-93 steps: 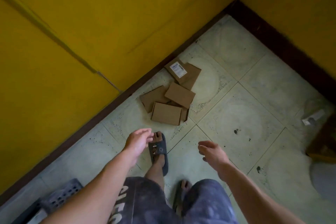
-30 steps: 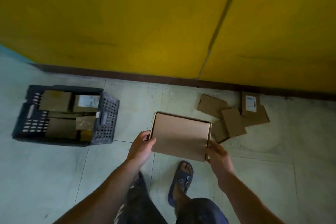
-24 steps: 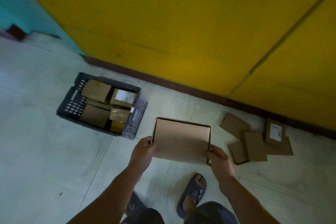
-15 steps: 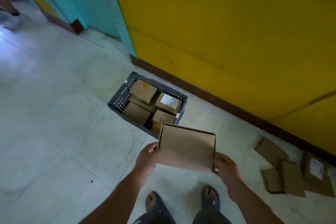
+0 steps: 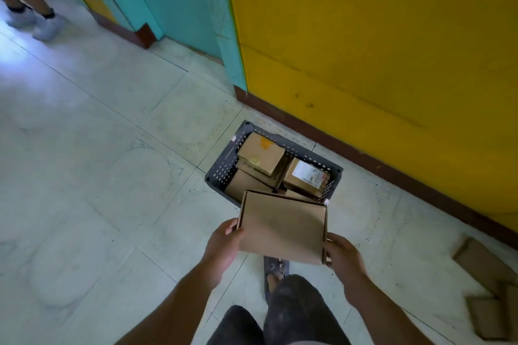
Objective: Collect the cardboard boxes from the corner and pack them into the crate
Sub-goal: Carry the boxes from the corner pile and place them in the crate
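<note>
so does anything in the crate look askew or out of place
Yes. The crate is packed untidily: the top box sits tilted across others, and the labelled box leans beside it. More cardboard lies scattered on the floor at the right.

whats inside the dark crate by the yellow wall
The crate holds an orange-marked box, a white-labelled box and a plain box. The flat box in the left hand and right hand covers its near corner; lower layers are hidden too.
</note>
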Tool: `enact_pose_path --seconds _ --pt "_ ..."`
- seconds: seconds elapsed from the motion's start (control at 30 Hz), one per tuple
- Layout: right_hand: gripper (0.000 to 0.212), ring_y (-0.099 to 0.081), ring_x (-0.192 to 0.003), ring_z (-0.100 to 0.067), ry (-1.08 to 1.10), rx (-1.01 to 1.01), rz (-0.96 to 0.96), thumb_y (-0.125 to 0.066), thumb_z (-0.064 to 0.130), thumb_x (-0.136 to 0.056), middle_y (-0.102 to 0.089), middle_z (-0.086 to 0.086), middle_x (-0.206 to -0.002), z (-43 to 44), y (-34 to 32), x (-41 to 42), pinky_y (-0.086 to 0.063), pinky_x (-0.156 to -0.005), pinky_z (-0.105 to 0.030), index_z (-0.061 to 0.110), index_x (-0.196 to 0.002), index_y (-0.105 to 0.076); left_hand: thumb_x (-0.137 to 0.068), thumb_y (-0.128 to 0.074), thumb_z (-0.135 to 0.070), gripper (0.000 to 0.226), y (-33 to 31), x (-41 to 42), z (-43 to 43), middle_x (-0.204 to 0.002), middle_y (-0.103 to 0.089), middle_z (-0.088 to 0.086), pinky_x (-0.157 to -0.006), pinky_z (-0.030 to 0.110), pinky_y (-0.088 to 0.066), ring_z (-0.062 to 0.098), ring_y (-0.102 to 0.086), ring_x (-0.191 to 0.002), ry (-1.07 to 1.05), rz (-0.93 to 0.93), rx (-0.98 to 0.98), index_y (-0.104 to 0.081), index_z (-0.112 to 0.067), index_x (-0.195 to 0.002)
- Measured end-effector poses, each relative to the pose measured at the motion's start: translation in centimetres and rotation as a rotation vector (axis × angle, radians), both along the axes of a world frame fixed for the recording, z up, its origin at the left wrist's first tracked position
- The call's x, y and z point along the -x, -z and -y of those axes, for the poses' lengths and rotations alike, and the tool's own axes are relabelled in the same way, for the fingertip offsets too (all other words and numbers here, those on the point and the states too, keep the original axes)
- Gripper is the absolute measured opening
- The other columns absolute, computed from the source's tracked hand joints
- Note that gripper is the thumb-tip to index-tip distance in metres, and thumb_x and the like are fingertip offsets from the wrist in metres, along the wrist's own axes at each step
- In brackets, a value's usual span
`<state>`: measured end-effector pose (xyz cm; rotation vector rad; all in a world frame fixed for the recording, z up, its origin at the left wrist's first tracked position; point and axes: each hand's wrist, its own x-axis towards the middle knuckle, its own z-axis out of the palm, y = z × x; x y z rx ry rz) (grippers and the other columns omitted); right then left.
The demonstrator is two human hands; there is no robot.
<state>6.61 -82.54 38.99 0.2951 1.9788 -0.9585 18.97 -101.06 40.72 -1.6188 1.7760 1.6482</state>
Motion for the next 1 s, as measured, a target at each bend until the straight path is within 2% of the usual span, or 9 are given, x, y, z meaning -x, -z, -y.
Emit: enact_pose_path --seconds 0.07,0.17,0.27,0.43,0.53,0.67,0.8,0.93,1.0 --pt "0.024 -0.060 -0.099 -0.033 -0.007 -0.008 0.016 -0.048 0.019 -0.096 -0.063 -0.009 -0.100 2.5 0.8 0.9 -0.050 -0.094 -0.054 0.031 -0.077 -0.056 -0.098 -0.047 -0.026 0.040 1.1 0.9 2.7 -0.118 -0.050 -0.007 -0.070 0.025 -0.041 0.013 -0.049 -0.102 0.041 0.030 0.012 -0.049 -0.015 -0.136" --pt "0.015 -0.059 -0.102 -0.030 0.031 -0.033 0.036 -0.047 0.021 -0.096 -0.062 -0.007 -0.111 5.8 1.5 2.2 -0.049 -0.097 -0.051 0.032 -0.093 -0.058 -0.097 -0.048 -0.029 0.043 2.6 2.4 6.4 -0.137 -0.053 0.001 -0.089 0.032 -0.047 0.019 -0.056 -0.113 0.088 0.084 0.016 -0.048 -0.016 -0.138" --pt "0.020 -0.057 -0.102 -0.032 0.111 -0.048 0.082 -0.047 0.018 -0.094 -0.059 -0.005 -0.103 8.8 2.3 3.3 -0.046 -0.099 -0.054 0.032 -0.083 -0.058 -0.096 -0.048 -0.030 0.045 3.7 3.8 9.9 -0.136 -0.055 0.004 -0.093 0.034 -0.047 0.021 -0.058 -0.114 0.108 0.094 -0.034 -0.046 -0.019 -0.140" --pt "0.015 -0.058 -0.098 -0.030 0.179 -0.098 0.083 -0.046 0.019 -0.092 -0.060 -0.011 -0.106 14.2 4.7 3.7 -0.049 -0.093 -0.049 0.029 -0.084 -0.055 -0.098 -0.045 -0.029 0.040 7.4 5.7 16.3 -0.133 -0.058 0.001 -0.073 0.024 -0.048 0.015 -0.060 -0.101 0.275 0.128 -0.065 -0.047 -0.021 -0.137" --pt "0.018 -0.059 -0.091 -0.028 0.225 -0.132 0.110 -0.048 0.015 -0.091 -0.060 -0.008 -0.099 17.4 7.4 3.0 -0.051 -0.089 -0.045 0.028 -0.087 -0.059 -0.099 -0.042 -0.025 0.042 10.3 6.9 19.9 -0.136 -0.054 0.002 -0.070 0.016 -0.042 0.019 -0.055 -0.115 0.379 0.177 -0.061 -0.044 -0.018 -0.140" --pt "0.022 -0.055 -0.077 -0.020 0.278 -0.159 0.149 -0.048 0.014 -0.091 -0.060 -0.009 -0.093 20.7 12.0 2.3 -0.049 -0.075 -0.036 0.021 -0.102 -0.065 -0.101 -0.039 -0.020 0.027 15.1 8.3 23.3 -0.113 -0.058 0.002 -0.050 0.011 -0.037 0.005 -0.053 -0.083 0.497 0.212 -0.055 -0.052 -0.018 -0.124" --pt "0.023 -0.059 -0.087 -0.031 0.263 -0.218 0.163 -0.049 0.014 -0.086 -0.064 -0.013 -0.093 22.2 17.7 2.6 -0.044 -0.073 -0.036 0.012 -0.100 -0.068 -0.099 -0.042 -0.026 0.035 21.7 9.4 25.1 -0.111 -0.054 0.002 -0.058 0.021 -0.035 0.015 -0.051 -0.093 0.557 0.290 -0.072 -0.049 -0.017 -0.132" --pt "0.021 -0.052 -0.074 -0.022 0.268 -0.231 0.210 -0.047 0.010 -0.085 -0.059 -0.008 -0.081 22.9 24.2 3.4 -0.041 -0.068 -0.036 0.013 -0.092 -0.066 -0.096 -0.045 -0.027 0.034 28.3 11.2 25.5 -0.103 -0.058 0.005 -0.062 0.025 -0.041 0.012 -0.052 -0.081 0.575 0.352 -0.074 -0.051 -0.014 -0.127" --pt "0.023 -0.053 -0.073 -0.020 0.276 -0.223 0.221 -0.046 0.010 -0.087 -0.058 -0.005 -0.081 23.3 27.4 4.0 -0.043 -0.067 -0.033 0.019 -0.095 -0.065 -0.093 -0.048 -0.028 0.041 31.8 12.2 25.9 -0.117 -0.060 0.009 -0.070 0.031 -0.047 0.014 -0.055 -0.083 0.594 0.372 -0.033 -0.049 -0.015 -0.132"
